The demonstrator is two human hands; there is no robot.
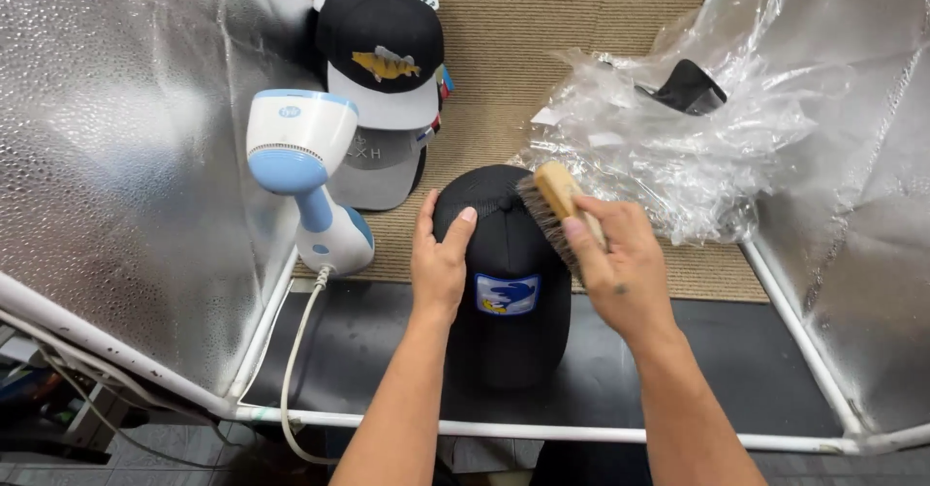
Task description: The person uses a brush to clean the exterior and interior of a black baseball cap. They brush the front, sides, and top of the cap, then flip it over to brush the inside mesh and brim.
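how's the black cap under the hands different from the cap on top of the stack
The black cap is all black with a blue patch; the stacked cap has a white brim and a yellow fish emblem. The black cap lies alone, pinned by the left hand while the right hand holds a brush on it; the stacked cap sits untouched. Both have black crowns.

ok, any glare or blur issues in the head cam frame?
Head view: strong glare on the foil panels and the crinkled plastic bags; even, soft light, barely any shadows. The black cap loses surface detail in its dark areas. Both hands, left hand and right hand with the brush, look sharp; slight wide-angle bending at the edges.
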